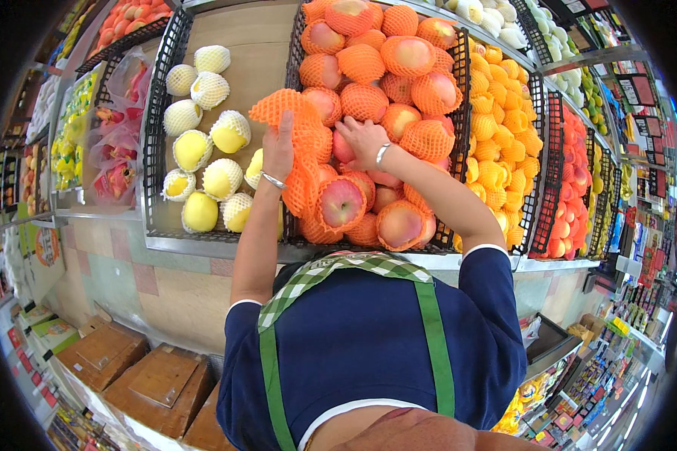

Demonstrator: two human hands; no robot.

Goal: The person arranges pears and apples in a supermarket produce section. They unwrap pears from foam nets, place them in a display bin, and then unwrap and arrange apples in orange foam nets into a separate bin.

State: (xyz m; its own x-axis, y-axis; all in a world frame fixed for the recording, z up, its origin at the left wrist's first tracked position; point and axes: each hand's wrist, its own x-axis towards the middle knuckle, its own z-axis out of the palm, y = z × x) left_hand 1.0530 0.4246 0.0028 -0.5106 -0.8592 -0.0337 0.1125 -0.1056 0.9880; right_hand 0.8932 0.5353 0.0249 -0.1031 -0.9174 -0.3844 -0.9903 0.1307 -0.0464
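Observation:
My left hand [279, 149] holds a bunch of orange foam fruit nets [302, 141] at the left side of a black plastic crate [461, 84]. Some of these nets look empty and hang over the fruit below. My right hand [365, 144] reaches palm down into the same crate, its fingers and thumb around a bare red apple [343, 147]. About it are heaped several red apples in orange foam nets. One netted apple [343, 204] near the front shows its stem end. Part of the gripped apple is hidden under my hand.
On the left, a cardboard-lined crate [234, 34] holds several yellow fruits [192, 149] in white foam nets. Yellow-orange netted fruits [499, 124] fill the crate on the right. Bagged dragon fruits [118, 152] lie farther left. Brown boxes [158, 389] stand behind me.

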